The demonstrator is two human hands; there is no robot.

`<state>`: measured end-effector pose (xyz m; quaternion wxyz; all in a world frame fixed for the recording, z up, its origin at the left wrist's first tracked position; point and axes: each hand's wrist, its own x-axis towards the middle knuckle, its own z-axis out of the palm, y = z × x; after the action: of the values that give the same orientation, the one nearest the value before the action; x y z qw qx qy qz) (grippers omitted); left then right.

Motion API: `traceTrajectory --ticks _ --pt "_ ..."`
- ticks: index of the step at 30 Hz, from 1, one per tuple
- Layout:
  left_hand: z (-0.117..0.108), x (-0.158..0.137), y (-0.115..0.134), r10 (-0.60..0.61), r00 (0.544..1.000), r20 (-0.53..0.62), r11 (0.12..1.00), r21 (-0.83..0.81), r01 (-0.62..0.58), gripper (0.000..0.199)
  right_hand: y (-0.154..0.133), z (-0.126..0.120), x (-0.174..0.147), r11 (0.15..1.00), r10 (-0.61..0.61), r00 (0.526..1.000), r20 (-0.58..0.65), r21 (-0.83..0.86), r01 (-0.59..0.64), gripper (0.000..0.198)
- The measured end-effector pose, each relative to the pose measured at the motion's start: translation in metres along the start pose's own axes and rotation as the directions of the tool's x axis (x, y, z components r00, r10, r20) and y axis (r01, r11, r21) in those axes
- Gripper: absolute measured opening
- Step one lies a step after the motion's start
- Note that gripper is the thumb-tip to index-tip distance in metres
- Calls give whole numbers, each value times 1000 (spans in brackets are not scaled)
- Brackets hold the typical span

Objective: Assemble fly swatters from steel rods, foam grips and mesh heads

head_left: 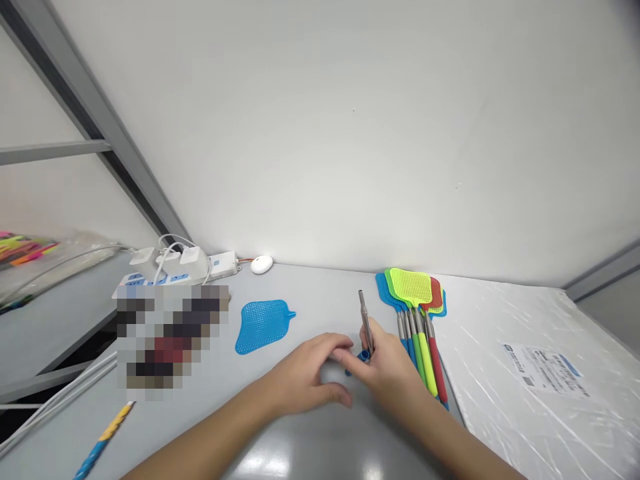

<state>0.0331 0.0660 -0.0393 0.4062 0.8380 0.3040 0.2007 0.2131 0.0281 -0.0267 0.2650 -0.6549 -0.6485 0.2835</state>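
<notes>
A metal telescopic rod [367, 320] stands tilted in my right hand [393, 367], which is closed round its lower part. Small blue plastic parts [364, 357] show under my right thumb; the fingers partly hide them. My left hand [313, 373] meets the right one at the fingertips, its thumb spread away and nothing visible in its grasp. Left of both hands, a loose blue fly swatter head [264, 325] lies flat on the grey table [320, 453]. Just right of my right hand lies a row of fly swatters [413, 287] with metal shafts and coloured handles.
A plastic-wrapped white board [540, 333] with a label covers the right side. White chargers and a power strip [173, 277] sit at the back left, beside a small white round device [261, 265]. A blue-and-yellow stick [104, 440] lies front left, near a blurred patch.
</notes>
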Motion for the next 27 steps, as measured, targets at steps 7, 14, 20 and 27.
traceTrajectory --ticks 7,14,20,27 --pt "11 3 1 74 997 -3 994 77 -73 16 3 5 -5 986 -94 988 -126 126 110 35" --pt "10 1 -3 132 991 -23 976 179 -126 11 6 4 -8 863 -137 963 -233 449 231 41" --pt "5 1 -3 63 998 19 976 210 -66 4 9 -4 -6 587 -43 915 -400 732 348 41" --pt "0 -1 -3 -10 999 47 987 163 2 7 2 -7 -7 675 -13 875 -484 641 364 31"
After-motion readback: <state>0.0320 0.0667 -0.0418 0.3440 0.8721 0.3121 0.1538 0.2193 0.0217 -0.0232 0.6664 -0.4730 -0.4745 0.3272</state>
